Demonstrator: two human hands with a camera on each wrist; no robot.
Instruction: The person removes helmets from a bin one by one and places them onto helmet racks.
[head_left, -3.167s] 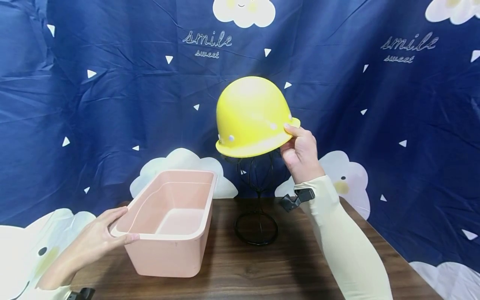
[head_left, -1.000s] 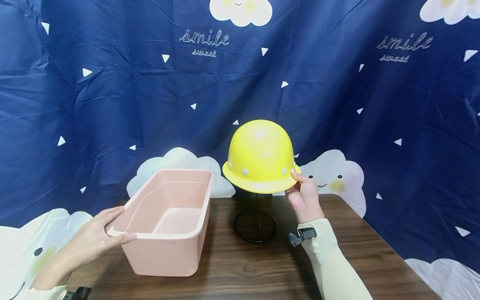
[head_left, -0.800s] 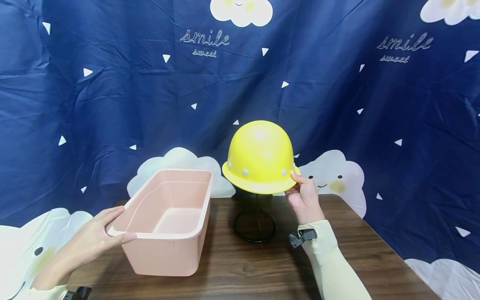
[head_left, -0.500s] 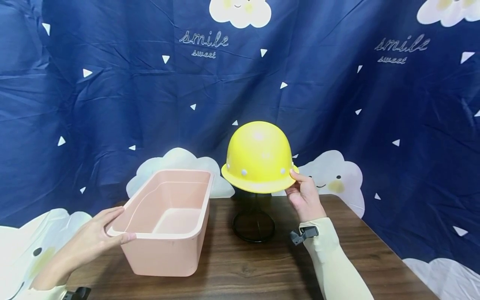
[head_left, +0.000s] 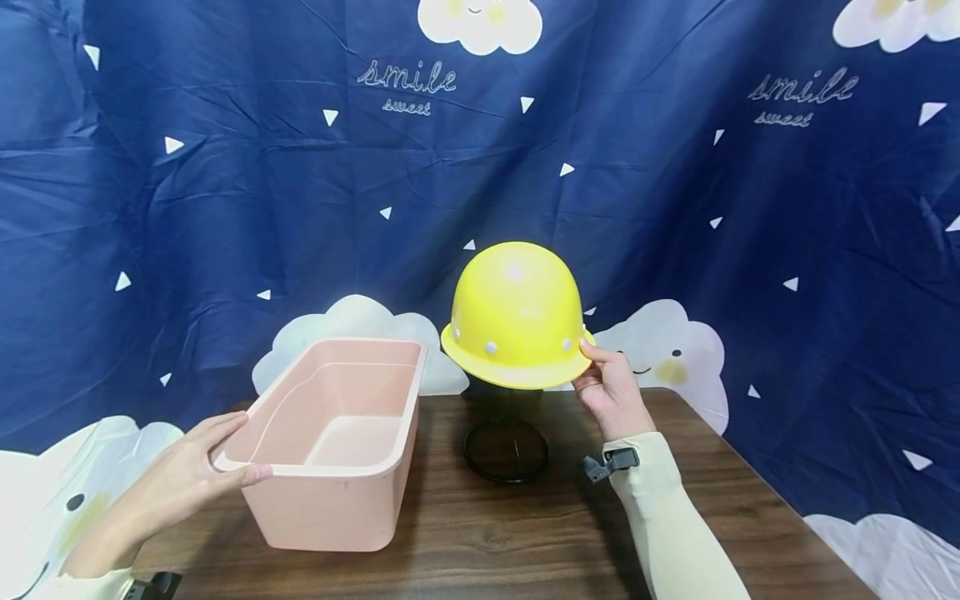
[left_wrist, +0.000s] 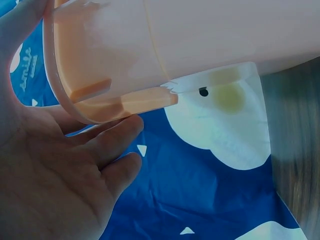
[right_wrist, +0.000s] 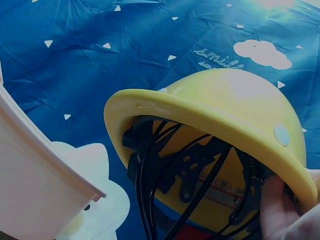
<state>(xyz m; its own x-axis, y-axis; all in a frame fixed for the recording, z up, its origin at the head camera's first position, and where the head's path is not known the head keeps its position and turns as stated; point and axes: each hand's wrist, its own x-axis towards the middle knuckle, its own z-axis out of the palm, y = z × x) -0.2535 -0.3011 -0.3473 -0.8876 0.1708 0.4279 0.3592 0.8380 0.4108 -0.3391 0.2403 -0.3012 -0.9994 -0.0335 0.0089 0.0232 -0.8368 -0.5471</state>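
Note:
A yellow hard hat (head_left: pixel 517 308) sits over the top of a black wire stand (head_left: pixel 507 452), which its shell largely hides. My right hand (head_left: pixel 611 392) pinches the hat's brim at the right, thumb outside and fingers underneath. In the right wrist view the hat's underside shows dark straps and black wires of the stand within, and the right hand (right_wrist: pixel 285 210) reaches under the brim. My left hand (head_left: pixel 176 479) grips the near left corner of a pink plastic bin (head_left: pixel 337 512). From the left wrist view, the fingers of the left hand (left_wrist: pixel 65 160) curl under the bin's rim.
Bin and stand stand side by side on a dark wooden table (head_left: pixel 480 558), the bin to the left. Nothing shows inside the bin. A blue curtain (head_left: pixel 300 208) with white clouds hangs behind the table.
Over the earlier frames my right hand has lowered the hard hat onto the wire stand and levelled it. Since about a second ago it has barely shifted. The left hand stays on the bin.

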